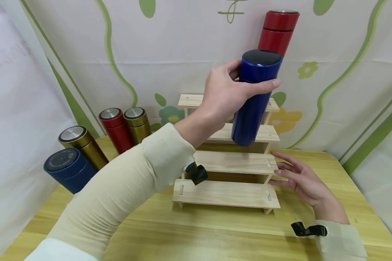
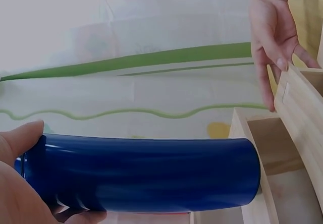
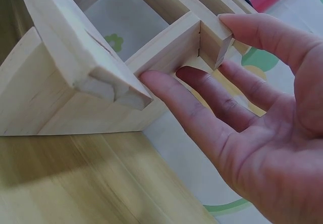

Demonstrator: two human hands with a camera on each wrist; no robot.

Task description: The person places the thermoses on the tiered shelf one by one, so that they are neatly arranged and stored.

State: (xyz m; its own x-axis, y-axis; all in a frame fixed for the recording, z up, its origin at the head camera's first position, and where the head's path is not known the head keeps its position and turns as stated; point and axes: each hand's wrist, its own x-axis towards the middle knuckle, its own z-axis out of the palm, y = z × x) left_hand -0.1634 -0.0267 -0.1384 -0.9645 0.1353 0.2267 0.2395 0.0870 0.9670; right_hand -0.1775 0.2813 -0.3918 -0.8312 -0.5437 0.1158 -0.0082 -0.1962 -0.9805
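Note:
My left hand [image 1: 223, 98] grips a dark blue thermos flask [image 1: 253, 108] near its lid, thumb across the front. The flask tilts slightly in front of the upper steps of a pale wooden tiered stand [image 1: 232, 161]; whether its base touches a step I cannot tell. Behind it a red flask [image 1: 277, 34] rises at the top tier, its lower part hidden. My right hand [image 1: 302, 181] is at the stand's right side, fingers spread and fairly straight. In the right wrist view, fingertips [image 3: 154, 77] touch the stand's wooden side and a step's end.
On the left of the wooden table [image 1: 170, 235] stand a blue flask [image 1: 70, 168], a red flask [image 1: 117, 132] and two gold flasks, the front one [image 1: 85, 145] beside the blue one. A white patterned cloth [image 1: 170, 40] hangs behind and at the sides.

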